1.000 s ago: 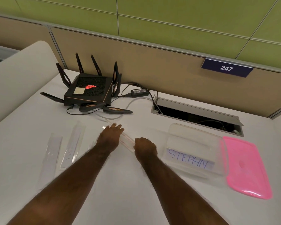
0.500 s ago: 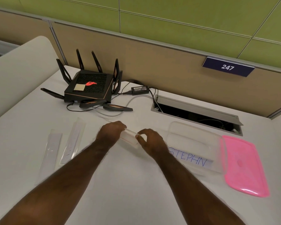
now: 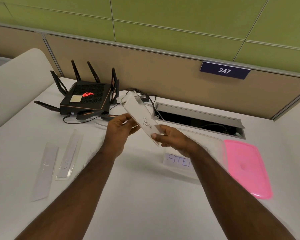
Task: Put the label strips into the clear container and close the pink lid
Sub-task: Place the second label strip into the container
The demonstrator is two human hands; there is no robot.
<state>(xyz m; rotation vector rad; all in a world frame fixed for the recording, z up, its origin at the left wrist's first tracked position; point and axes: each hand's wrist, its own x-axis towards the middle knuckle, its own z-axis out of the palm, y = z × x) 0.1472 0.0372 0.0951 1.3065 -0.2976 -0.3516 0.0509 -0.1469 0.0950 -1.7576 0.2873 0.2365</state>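
Label strip (image 3: 140,118) now lifted off the tabletop (image 3: 145,205), pinched by left hand (image 3: 119,130) and right hand (image 3: 171,137) fingers closed on it (wording faced up for reading); clear container (image 3: 215,146) at 4 o'clock.

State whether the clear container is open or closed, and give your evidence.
Open. The clear container has no lid on it; the pink lid lies flat on the table just right of it.

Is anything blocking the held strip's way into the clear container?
Nothing visible. Both hands hold the strip above the table, just left of the open container; the pink lid lies beside it.
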